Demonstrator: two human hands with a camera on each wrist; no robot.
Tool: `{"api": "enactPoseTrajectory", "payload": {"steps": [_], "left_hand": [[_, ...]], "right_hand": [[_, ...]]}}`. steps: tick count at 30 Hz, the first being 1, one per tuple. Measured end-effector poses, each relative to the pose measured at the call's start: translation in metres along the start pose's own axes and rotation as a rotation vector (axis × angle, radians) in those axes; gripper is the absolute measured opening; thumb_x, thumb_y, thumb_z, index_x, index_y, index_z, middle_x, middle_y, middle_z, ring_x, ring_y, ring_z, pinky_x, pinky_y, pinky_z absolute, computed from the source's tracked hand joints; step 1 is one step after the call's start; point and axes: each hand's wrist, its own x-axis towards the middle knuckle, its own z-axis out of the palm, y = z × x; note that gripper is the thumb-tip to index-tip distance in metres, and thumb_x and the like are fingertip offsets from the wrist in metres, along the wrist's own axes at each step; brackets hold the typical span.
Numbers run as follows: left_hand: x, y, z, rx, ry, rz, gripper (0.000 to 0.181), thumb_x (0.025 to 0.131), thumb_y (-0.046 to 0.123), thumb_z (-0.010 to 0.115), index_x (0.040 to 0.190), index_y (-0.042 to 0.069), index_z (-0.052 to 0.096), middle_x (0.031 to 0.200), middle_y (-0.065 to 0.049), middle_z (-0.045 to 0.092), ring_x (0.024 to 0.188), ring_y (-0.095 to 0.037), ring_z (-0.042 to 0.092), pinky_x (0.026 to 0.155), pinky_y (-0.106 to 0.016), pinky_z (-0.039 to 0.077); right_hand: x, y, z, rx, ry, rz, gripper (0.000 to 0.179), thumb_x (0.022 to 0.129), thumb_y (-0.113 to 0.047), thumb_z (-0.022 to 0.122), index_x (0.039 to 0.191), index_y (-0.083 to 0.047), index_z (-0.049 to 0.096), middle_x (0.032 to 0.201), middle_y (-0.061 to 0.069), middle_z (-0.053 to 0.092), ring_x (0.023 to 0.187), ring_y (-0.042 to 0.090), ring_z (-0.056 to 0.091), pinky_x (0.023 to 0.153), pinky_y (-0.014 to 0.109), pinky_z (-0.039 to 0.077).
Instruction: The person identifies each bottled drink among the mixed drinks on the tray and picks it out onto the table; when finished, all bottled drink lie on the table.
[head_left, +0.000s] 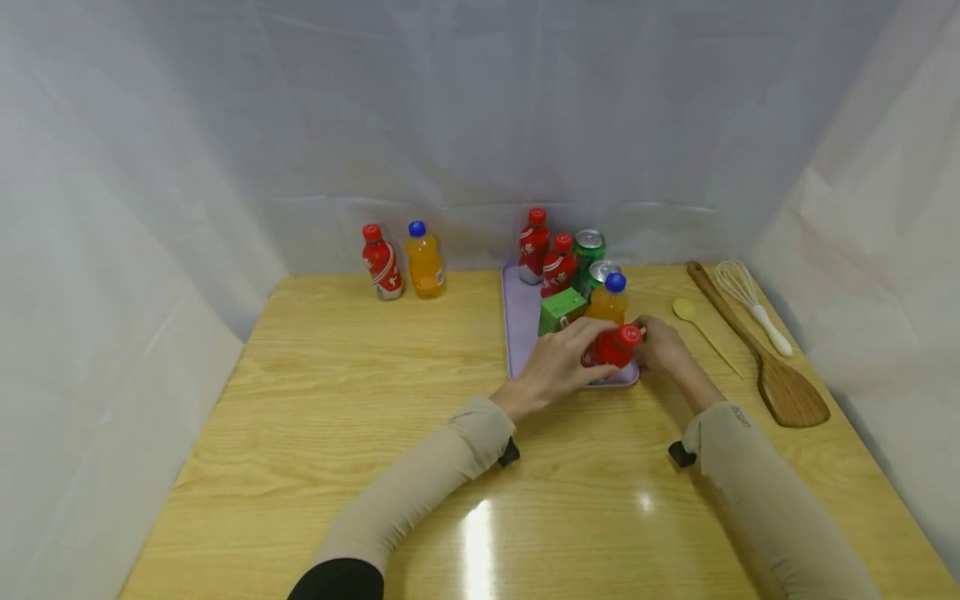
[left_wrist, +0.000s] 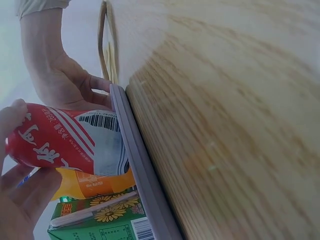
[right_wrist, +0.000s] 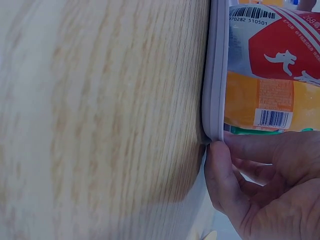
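Seen from the head camera, the key relation is between the left hand [head_left: 558, 357] and the front red bottle [head_left: 611, 347]: the bottle lies at 3 o'clock from that hand, its long axis leaning with the cap toward 2 o'clock, its base at the near end of the purple tray [head_left: 517, 323], though whether it bears on the tray I cannot tell. The left hand is nearer, fingers and thumb wrapped round the bottle; the right hand [head_left: 658, 343], at the bottle's 3 o'clock, pinches the tray's rim at a corner. Counted: four red bottles, namely the held one, two rear red bottles [head_left: 533, 250] on the tray and a lone red bottle [head_left: 383, 265] toward 10 o'clock on the table [head_left: 360, 375]; two orange bottles [head_left: 425, 267], one on the tray at 12 o'clock, one beside the lone red; two green cans [head_left: 588, 250]; one green carton [head_left: 558, 310] at 10 o'clock; and, around 3 o'clock, one wooden spatula [head_left: 789, 398], one whisk [head_left: 771, 329], one yellow spoon [head_left: 684, 309]
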Motion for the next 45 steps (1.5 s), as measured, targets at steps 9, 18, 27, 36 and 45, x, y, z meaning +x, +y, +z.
{"api": "enactPoseTrajectory", "payload": {"steps": [9,18,27,36,45], "left_hand": [[0.000,0.003,0.003,0.019,-0.017,-0.031,0.061,0.094,0.034,0.081,0.147,0.017,0.057,0.138,-0.005,0.063,0.114,-0.018,0.072,0.095,-0.027,0.062],[-0.003,0.002,0.006,0.068,-0.027,-0.008,0.067,0.093,0.030,0.082,0.151,0.018,0.051,0.139,-0.005,0.064,0.117,-0.020,0.072,0.097,-0.033,0.063],[-0.002,0.010,-0.004,0.016,-0.014,-0.051,0.070,0.090,0.032,0.085,0.151,0.019,0.054,0.141,-0.004,0.066,0.122,-0.020,0.070,0.100,-0.032,0.061],[0.008,0.022,-0.028,-0.317,0.059,-0.142,0.073,0.082,0.017,0.091,0.148,0.011,0.059,0.143,-0.008,0.067,0.123,-0.020,0.067,0.100,-0.028,0.058],[0.011,0.025,-0.051,-0.663,0.066,-0.314,0.071,0.085,0.010,0.089,0.148,0.013,0.057,0.139,-0.013,0.067,0.116,-0.034,0.070,0.100,-0.051,0.061]], "right_hand": [[0.000,-0.002,0.000,0.028,-0.015,0.010,0.041,0.093,0.001,0.063,0.131,0.011,0.053,0.127,0.041,0.062,0.098,0.044,0.070,0.065,0.035,0.066],[-0.001,-0.005,0.001,0.076,-0.028,0.037,0.040,0.096,-0.001,0.061,0.134,0.009,0.053,0.127,0.039,0.062,0.092,0.036,0.071,0.066,0.034,0.066],[-0.002,-0.003,0.001,0.010,-0.012,0.006,0.043,0.096,-0.002,0.061,0.136,0.012,0.052,0.127,0.040,0.062,0.099,0.044,0.071,0.065,0.034,0.065],[-0.001,-0.001,0.003,0.026,0.003,-0.015,0.049,0.092,-0.002,0.065,0.136,0.013,0.051,0.113,0.034,0.067,0.086,0.032,0.070,0.062,0.031,0.063],[-0.003,-0.002,0.002,0.074,-0.010,0.034,0.040,0.092,0.001,0.066,0.130,0.009,0.054,0.103,0.025,0.066,0.075,0.022,0.068,0.056,0.030,0.061]]}}
